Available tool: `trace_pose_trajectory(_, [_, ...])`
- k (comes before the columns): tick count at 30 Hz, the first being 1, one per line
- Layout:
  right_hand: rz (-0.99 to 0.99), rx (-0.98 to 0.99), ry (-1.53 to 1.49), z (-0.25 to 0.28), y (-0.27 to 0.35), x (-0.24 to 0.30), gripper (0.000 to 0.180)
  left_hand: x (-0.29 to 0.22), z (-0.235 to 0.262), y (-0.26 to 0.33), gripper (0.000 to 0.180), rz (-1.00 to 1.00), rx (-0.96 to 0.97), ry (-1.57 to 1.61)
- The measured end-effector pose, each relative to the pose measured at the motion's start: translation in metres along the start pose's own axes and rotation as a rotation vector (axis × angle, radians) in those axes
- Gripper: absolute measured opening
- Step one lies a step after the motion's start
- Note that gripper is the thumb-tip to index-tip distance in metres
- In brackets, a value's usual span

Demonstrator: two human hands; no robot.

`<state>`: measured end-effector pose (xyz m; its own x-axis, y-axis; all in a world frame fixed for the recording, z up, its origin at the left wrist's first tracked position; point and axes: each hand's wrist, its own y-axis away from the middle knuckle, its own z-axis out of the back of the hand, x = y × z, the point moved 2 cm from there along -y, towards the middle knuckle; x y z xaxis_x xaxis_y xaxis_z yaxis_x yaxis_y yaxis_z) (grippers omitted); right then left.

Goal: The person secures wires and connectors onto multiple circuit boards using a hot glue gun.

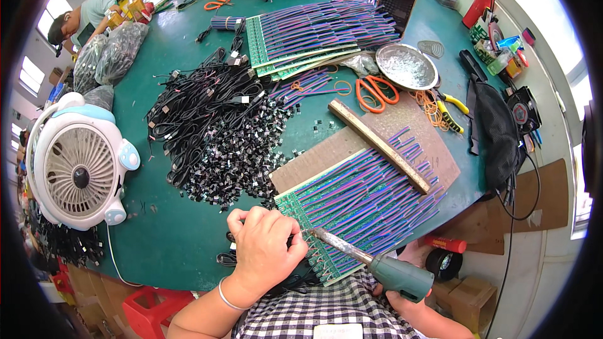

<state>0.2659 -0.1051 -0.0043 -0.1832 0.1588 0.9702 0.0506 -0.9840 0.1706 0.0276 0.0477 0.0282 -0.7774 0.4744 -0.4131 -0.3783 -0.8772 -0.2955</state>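
Nearest the body, the right hand [402, 298] is mostly hidden behind the green handle of a soldering iron [370, 260]; its fingers are wrapped around that handle, and the metal tip points up and left toward the near edge of a green circuit board [352, 213]. The left hand [264, 248] rests at that same edge, just left of the tip, with its fingers curled together and pinched on something small that cannot be made out. A thin bracelet [227, 295] sits on that wrist.

The board lies on the green table [163, 232] directly ahead, covered with rows of purple and blue wires [383, 188] that fan out to the right. A wooden bar [377, 144] lies slantwise across the far ends of the wires, on a brown cardboard sheet [320, 157].

To the left of the board is a heap of small black parts [239, 157], and beyond it a tangle of black cables [201, 100]. A white desk fan [78, 163] stands at the table's left edge.

Farther off lie orange scissors [375, 93], a round metal dish [407, 66] and a stack of more wired boards [314, 37]. At the far left corner another person [81, 19] bends over the table.
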Motion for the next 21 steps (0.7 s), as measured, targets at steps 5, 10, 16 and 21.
trace_pose_trajectory(5, [-0.022,0.018,-0.023,0.000,0.000,0.000,0.045,0.000,0.000,0.000,0.014,0.005,0.005,0.000])
trace_pose_trajectory(10, [0.032,-0.042,-0.118,-0.001,0.003,-0.006,0.049,0.001,0.000,0.000,0.014,0.003,-0.003,0.006])
trace_pose_trajectory(16, [0.013,-0.257,-0.253,0.000,0.001,0.000,0.055,-0.001,0.000,0.000,0.014,0.000,0.000,-0.007])
trace_pose_trajectory(21, [0.019,-0.231,-0.283,0.002,0.001,0.002,0.056,-0.001,0.000,0.002,0.015,0.002,0.011,-0.010])
